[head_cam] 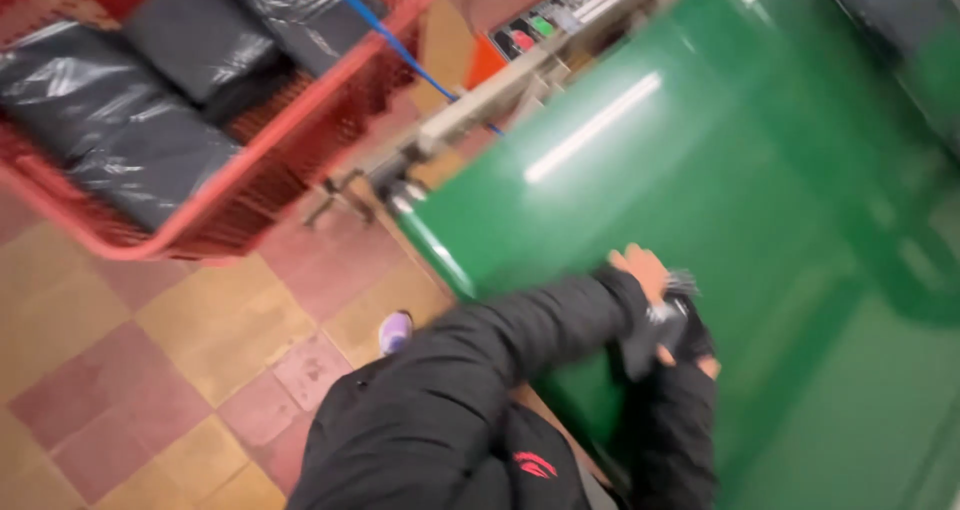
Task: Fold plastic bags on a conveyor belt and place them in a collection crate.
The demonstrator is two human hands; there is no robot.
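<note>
Hands meet over the green belt (760, 170): our left hand (640, 265) & right hand (708, 367) both clasp a small dark item (665, 328), too blurred to ID. Red cart (250, 160) w/ grey bags (150, 160) sits well apart. Looks like mid-handling, we'd say; next move prob. needs a steady two-hand hold.

Both black-sleeved arms reach forward and meet low in the frame. The left hand (640, 268) lies above the right hand (700, 362), fingers curled together; motion blur hides how tight either grip is.

Head camera looks steeply down — blurred, seemingly tilted — close.
</note>
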